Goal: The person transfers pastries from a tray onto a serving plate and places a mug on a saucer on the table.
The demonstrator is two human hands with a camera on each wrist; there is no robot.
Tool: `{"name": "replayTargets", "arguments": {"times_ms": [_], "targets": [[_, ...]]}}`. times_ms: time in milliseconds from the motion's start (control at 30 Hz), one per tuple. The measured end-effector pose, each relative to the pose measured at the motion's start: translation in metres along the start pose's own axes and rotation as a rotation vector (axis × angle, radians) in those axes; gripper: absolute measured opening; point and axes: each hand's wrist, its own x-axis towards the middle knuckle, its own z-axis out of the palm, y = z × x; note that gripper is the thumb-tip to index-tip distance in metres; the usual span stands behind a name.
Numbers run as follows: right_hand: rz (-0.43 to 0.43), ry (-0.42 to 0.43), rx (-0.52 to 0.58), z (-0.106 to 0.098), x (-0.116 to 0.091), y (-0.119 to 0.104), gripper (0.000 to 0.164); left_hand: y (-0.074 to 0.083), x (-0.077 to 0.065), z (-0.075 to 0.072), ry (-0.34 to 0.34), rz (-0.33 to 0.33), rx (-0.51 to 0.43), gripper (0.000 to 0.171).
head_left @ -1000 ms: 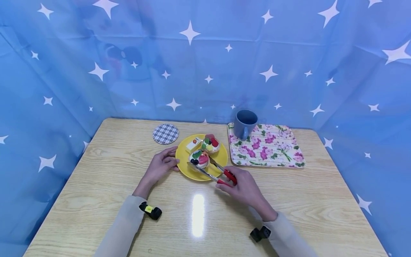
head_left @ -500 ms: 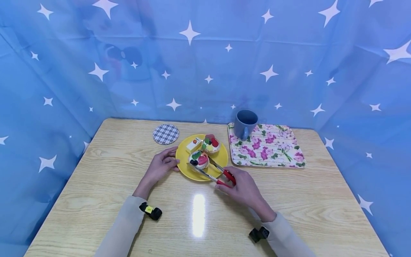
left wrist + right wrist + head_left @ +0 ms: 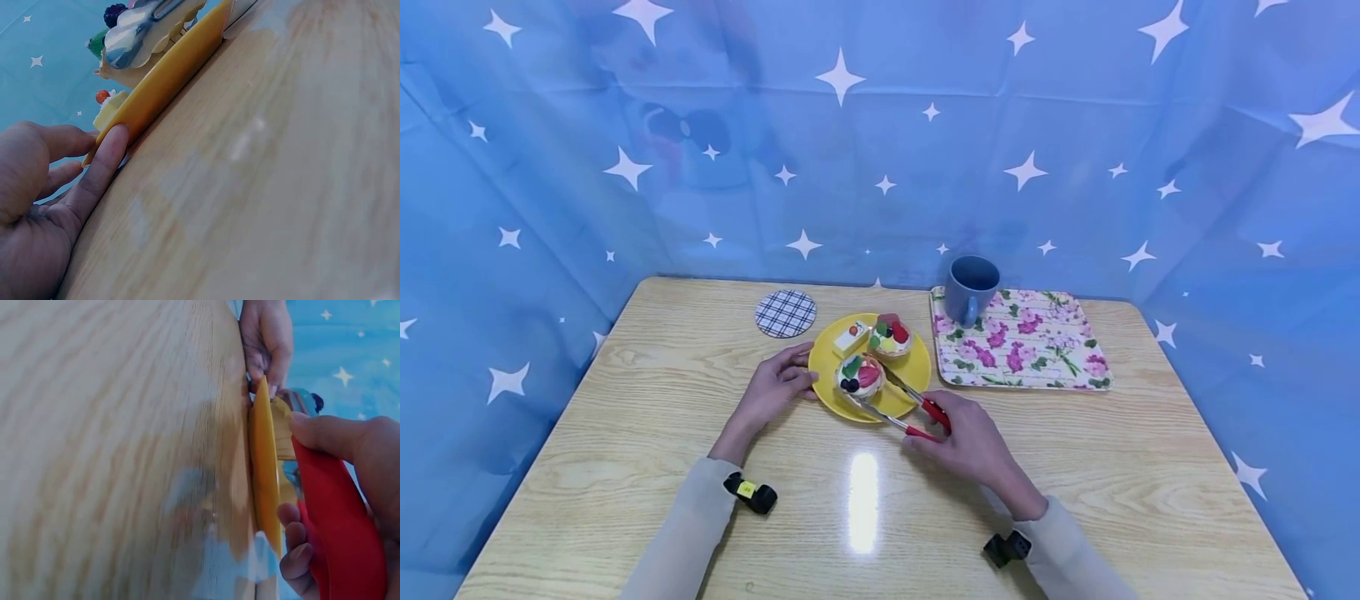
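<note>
My left hand (image 3: 778, 375) pinches the left rim of a yellow plate (image 3: 824, 362) between thumb and fingers, as the left wrist view shows close up. In my right hand (image 3: 970, 437) are metal tongs with red handles (image 3: 340, 519). Their two arms point left over the plate and stand apart, one on each side of the nearer fruit tart (image 3: 868, 377), which has dark berries, a green piece and a red slice on cream. Behind it on the plate lie a second fruit tart (image 3: 891, 335) and a pale cake slice (image 3: 850, 337) with an orange ball on top.
A round checked coaster (image 3: 786, 313) lies behind my left hand. To the right of the plate is a floral tray (image 3: 1052, 350), with a blue mug (image 3: 964, 293) on its back left corner. A blue star-patterned curtain (image 3: 880, 142) hangs behind the wooden table (image 3: 1075, 467).
The tongs have spread wider, their near arm swinging toward the front of the plate. The nearer tart has shifted slightly left and forward. My left hand has stayed at the rim.
</note>
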Motion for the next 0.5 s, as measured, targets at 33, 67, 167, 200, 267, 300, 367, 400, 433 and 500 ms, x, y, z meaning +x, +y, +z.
{"name": "replayTargets", "arguments": {"times_ms": [33, 67, 167, 200, 267, 300, 367, 400, 433, 500], "targets": [[0.004, -0.001, -0.001, -0.0003, -0.0003, 0.0, 0.068, 0.0, -0.0001, 0.0, 0.0, 0.0, -0.001, 0.057], [0.009, -0.003, -0.001, -0.0007, -0.0007, -0.0002, 0.069, 0.0, 0.0, -0.0001, 0.0, -0.001, -0.002, 0.057], [0.02, -0.003, 0.001, -0.0022, -0.0019, -0.0001, 0.07, -0.0002, 0.0003, -0.0003, -0.002, -0.003, -0.004, 0.057], [0.021, -0.001, 0.003, -0.0028, -0.0024, -0.0001, 0.07, -0.0002, 0.0005, -0.0004, -0.001, -0.002, -0.003, 0.057], [0.018, 0.003, 0.007, -0.0041, -0.0035, -0.0002, 0.071, 0.0001, 0.0005, -0.0004, -0.002, -0.001, -0.003, 0.057], [0.014, 0.006, 0.007, -0.0047, -0.004, -0.0001, 0.071, 0.0003, 0.0004, -0.0004, -0.002, -0.001, -0.004, 0.057], [0.006, 0.012, 0.01, -0.0062, -0.0051, -0.0003, 0.072, 0.0009, 0.0001, -0.0001, -0.004, -0.001, -0.007, 0.057], [0.003, 0.015, 0.012, -0.007, -0.0057, -0.0004, 0.073, 0.0011, -0.0001, 0.0, -0.004, -0.002, -0.01, 0.057], [0.002, 0.018, 0.011, -0.0076, -0.0062, -0.0003, 0.073, 0.0013, -0.0004, 0.0001, -0.004, -0.004, -0.014, 0.057], [0.005, 0.025, 0.014, -0.0092, -0.0074, -0.0002, 0.073, 0.0016, -0.001, 0.0004, -0.005, -0.006, -0.016, 0.057]]}}
